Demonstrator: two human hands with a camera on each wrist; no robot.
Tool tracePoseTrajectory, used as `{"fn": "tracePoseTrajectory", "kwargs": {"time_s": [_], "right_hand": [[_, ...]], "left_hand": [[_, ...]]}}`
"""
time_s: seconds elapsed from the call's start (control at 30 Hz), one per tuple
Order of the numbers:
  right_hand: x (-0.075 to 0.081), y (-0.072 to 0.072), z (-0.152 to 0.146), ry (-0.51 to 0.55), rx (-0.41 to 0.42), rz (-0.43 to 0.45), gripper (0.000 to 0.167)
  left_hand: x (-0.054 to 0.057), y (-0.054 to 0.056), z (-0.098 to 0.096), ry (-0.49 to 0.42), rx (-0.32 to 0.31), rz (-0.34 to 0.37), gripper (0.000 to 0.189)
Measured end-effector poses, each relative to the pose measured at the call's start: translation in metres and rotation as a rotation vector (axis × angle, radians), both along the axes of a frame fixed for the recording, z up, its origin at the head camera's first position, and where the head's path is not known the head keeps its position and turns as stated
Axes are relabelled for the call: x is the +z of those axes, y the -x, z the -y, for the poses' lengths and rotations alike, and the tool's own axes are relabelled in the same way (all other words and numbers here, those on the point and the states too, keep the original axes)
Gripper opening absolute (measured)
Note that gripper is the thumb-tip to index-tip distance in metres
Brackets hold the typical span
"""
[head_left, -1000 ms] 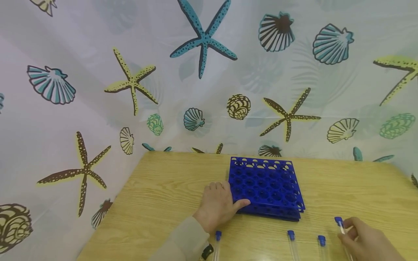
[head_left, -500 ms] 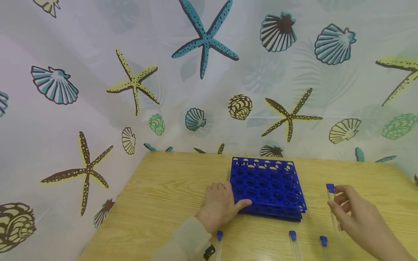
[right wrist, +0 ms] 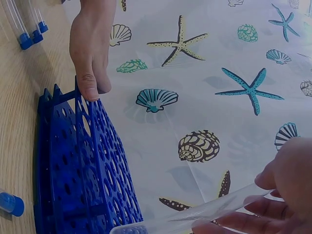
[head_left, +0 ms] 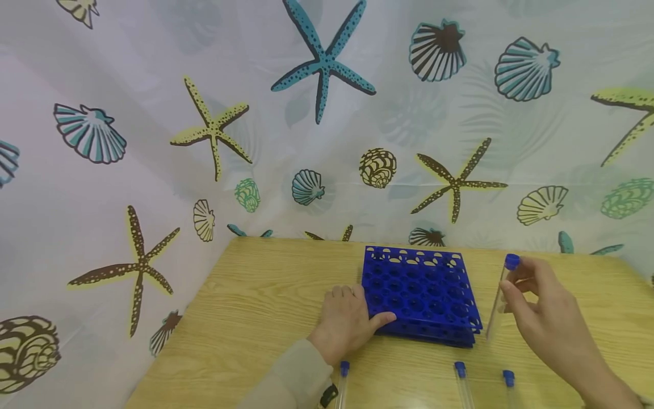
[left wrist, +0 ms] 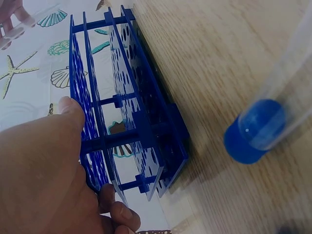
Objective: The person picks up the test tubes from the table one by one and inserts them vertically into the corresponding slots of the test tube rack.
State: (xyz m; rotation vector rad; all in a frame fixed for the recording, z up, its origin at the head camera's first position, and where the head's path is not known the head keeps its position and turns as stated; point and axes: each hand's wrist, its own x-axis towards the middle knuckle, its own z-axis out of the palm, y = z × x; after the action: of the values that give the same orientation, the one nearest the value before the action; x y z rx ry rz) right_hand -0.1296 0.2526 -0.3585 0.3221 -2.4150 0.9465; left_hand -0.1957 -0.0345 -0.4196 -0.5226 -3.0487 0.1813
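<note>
A blue test tube rack (head_left: 419,287) with round holes stands on the wooden table. My left hand (head_left: 343,321) grips its left front corner; in the left wrist view the thumb lies on the top plate and the fingers (left wrist: 126,213) curl round the frame. To the right of the rack, my right hand (head_left: 544,309) pinches a clear test tube (head_left: 495,304) with a blue cap. The tube is raised and tilted, cap up. In the right wrist view, the bottom end of this tube (right wrist: 180,214) overlaps the rack (right wrist: 73,161).
Capped test tubes lie in front of the rack: one test tube (head_left: 343,386) by the left wrist, another test tube (head_left: 462,383) nearer the middle and a third test tube (head_left: 509,386) on the right. A curtain (head_left: 327,147) printed with starfish and shells hangs behind the table.
My right hand has lifted the test tube from the table's front right, moving it up and leftward toward the rack, and tilted it. The left hand stays on the rack.
</note>
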Motion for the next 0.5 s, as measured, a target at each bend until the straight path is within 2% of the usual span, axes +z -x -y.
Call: {"fn": "tracePoseTrajectory", "kwargs": {"time_s": [0.27, 0.5], "right_hand": [[-0.002, 0.004, 0.01, 0.09, 0.055, -0.105, 0.036], [-0.009, 0.009, 0.016, 0.092, 0.081, -0.126, 0.033]], "left_hand": [[0.0, 0.0, -0.001, 0.0, 0.011, 0.002, 0.083], [0.001, 0.0, -0.001, -0.006, 0.01, 0.01, 0.084]]}}
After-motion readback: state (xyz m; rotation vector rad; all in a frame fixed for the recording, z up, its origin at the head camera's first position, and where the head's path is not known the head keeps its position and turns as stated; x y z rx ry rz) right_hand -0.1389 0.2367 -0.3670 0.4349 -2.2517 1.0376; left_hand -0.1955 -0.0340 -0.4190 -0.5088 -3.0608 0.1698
